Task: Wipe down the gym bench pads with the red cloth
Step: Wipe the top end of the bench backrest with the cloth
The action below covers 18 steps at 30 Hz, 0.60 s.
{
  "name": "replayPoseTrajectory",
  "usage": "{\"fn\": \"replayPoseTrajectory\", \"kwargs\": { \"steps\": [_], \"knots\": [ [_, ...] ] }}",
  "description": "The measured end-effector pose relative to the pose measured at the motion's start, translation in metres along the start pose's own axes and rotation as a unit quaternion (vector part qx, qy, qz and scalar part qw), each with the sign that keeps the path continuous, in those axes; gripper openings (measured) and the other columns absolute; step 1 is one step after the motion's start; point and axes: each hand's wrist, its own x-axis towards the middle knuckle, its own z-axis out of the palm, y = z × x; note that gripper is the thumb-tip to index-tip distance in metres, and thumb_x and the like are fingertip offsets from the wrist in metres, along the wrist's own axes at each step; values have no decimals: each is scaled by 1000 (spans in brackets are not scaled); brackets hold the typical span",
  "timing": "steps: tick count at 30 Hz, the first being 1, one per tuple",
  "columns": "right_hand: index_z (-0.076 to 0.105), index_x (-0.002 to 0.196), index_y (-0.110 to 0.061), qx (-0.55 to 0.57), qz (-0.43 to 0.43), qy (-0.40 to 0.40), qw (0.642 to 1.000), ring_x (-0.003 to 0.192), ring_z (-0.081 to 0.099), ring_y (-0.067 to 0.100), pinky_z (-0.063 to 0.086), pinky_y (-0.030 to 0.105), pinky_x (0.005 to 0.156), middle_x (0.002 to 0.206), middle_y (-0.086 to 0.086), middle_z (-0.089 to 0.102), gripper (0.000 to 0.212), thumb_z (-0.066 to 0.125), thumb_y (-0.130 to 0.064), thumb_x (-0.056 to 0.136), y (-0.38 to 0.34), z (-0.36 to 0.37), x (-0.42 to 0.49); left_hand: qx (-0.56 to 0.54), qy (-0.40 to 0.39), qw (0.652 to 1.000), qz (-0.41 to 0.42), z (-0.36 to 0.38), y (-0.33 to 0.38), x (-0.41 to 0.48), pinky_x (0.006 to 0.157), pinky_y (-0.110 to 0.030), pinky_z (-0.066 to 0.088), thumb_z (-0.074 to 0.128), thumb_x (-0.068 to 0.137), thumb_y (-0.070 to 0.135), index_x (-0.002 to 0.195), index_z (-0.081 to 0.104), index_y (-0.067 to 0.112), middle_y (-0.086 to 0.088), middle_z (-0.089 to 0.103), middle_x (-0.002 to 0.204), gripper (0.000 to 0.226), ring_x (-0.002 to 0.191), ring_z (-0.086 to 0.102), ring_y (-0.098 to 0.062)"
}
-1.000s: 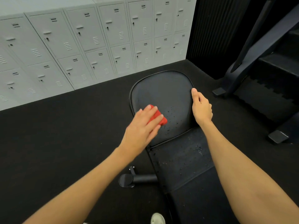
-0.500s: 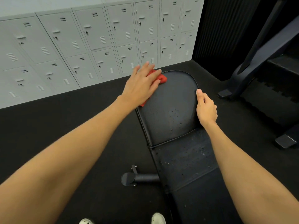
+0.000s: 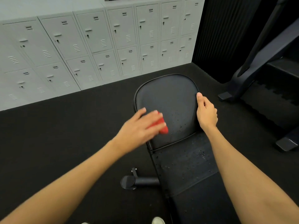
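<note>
Our left hand [image 3: 142, 125] nearer: flat on cloth [image 3: 162, 126], fingers straight though blurred, pressing it onto pad [image 3: 168, 97] by pad's left edge. Droplets [image 3: 179, 120] lie just right of cloth; more on lower pad [image 3: 186, 162]. We judge next stroke runs rightward. Our right hand [image 3: 206, 113] grips pad's right edge, thumb on top, steadying bench.

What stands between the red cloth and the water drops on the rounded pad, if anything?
Nothing visible does. The left hand presses the red cloth on the rounded pad, and the water drops lie just right of it on bare pad. The right hand grips the pad's right edge, beyond the drops, outside the path.
</note>
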Motion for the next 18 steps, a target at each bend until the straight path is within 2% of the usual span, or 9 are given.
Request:
{"fn": "replayPoseTrajectory", "kwargs": {
  "steps": [3,7,10,13,18],
  "knots": [
    [57,84,-30,1,1,3,1000,68,54,9,37,33,73,65,-10,54,54,24,-72,91,0,0,1,30,32,996,-80,-9,-40,47,105,-54,45,65,94,19,123,72,13,-18,63,133,30,123,62,-33],
    [59,88,-29,1,-1,1,1000,65,54,9,36,31,68,65,-11,54,55,24,-72,91,-1,-1,1,-7,5,982,-187,-8,-53,95,116,-53,30,54,101,19,135,62,6,-24,53,143,37,135,49,-38],
    [58,86,-30,-1,-2,0,1000,64,53,8,35,30,64,63,-11,53,54,24,-72,91,-1,-1,0,-44,44,970,-236,-2,-22,93,109,-56,41,64,94,8,126,67,-3,-31,56,136,34,128,52,-48],
    [58,87,-30,-1,-2,1,1000,68,53,6,34,31,67,67,-11,55,55,23,-72,91,-1,-1,0,-85,59,976,-191,6,21,65,102,-56,48,73,86,4,119,70,-3,-29,61,130,34,122,58,-47],
    [55,84,-30,-1,7,0,1000,67,52,8,36,35,73,63,-10,53,55,22,-74,90,0,0,0,-145,-1,985,-98,16,65,4,106,-50,47,72,89,12,124,70,6,-19,61,136,35,128,57,-37]
  ]
}}
